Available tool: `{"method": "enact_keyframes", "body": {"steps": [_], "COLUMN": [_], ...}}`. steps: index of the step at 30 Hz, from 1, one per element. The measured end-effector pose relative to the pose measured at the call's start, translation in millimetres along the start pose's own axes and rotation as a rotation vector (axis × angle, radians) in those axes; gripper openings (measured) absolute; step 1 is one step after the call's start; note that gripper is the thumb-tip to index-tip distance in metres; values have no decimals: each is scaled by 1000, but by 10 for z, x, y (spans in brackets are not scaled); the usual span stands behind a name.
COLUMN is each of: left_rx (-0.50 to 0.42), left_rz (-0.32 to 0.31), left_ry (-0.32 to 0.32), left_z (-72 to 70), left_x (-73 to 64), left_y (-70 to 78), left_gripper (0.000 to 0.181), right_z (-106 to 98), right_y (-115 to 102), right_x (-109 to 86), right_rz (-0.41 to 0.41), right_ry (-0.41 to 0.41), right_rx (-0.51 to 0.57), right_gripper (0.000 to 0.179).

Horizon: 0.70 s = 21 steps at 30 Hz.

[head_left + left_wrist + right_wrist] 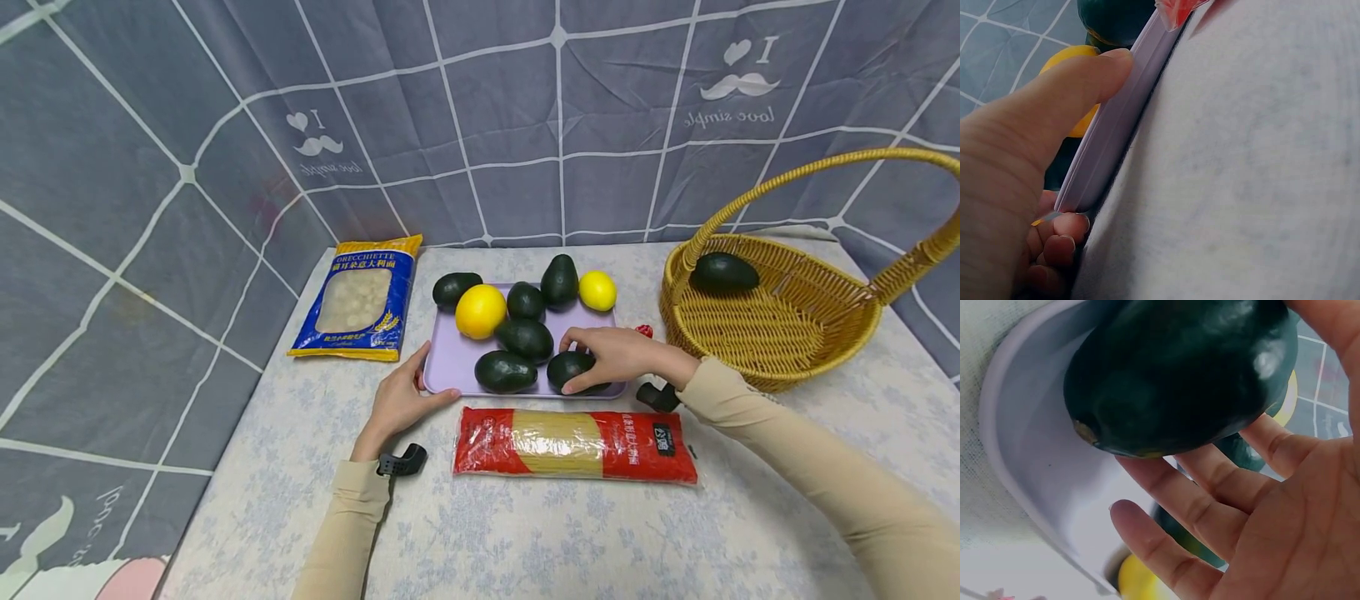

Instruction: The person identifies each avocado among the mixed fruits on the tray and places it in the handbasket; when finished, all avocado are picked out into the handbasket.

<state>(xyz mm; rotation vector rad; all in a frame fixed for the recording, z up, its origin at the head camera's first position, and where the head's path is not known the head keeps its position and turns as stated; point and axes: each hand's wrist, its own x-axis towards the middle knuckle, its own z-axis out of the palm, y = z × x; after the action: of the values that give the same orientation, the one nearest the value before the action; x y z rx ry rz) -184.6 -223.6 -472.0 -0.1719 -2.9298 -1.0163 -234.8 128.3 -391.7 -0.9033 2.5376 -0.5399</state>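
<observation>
In the head view, my right hand point(624, 355) grips a dark green avocado point(566, 368) at the front right of a lilac tray point(450, 360). The right wrist view shows this avocado point(1172, 375) between thumb and fingers, the fingers bent under its side. My left hand point(399, 405) holds the tray's front left corner. In the left wrist view, the thumb lies across the tray's rim point(1110, 119) and the other fingers curl at the corner. Several more avocados point(506, 372), a large yellow-orange fruit point(481, 312) and a lemon point(597, 291) lie on the tray.
Right of the tray stands a wicker basket point(772, 371) with a tall handle and one avocado point(724, 273) inside. A red pack of spaghetti point(558, 444) lies in front of the tray. At the back left lies a blue bag of orecchiette point(360, 300). Patterned cloth walls stand behind and left.
</observation>
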Motion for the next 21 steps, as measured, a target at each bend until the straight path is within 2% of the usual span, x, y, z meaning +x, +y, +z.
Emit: {"method": "enact_keyframes", "body": {"steps": [9, 21], "left_rx": [0, -3], "left_rz": [6, 1], "left_ry": [6, -2], "left_z": [-3, -2], "left_x": [6, 2], "left_y": [-4, 4], "left_gripper": [98, 99], "right_z": [0, 36], "right_y": [50, 105], "right_x": [-4, -44], "right_rz": [9, 1], "right_ry": [-26, 15], "right_rx": [54, 76], "right_gripper": [60, 58]}}
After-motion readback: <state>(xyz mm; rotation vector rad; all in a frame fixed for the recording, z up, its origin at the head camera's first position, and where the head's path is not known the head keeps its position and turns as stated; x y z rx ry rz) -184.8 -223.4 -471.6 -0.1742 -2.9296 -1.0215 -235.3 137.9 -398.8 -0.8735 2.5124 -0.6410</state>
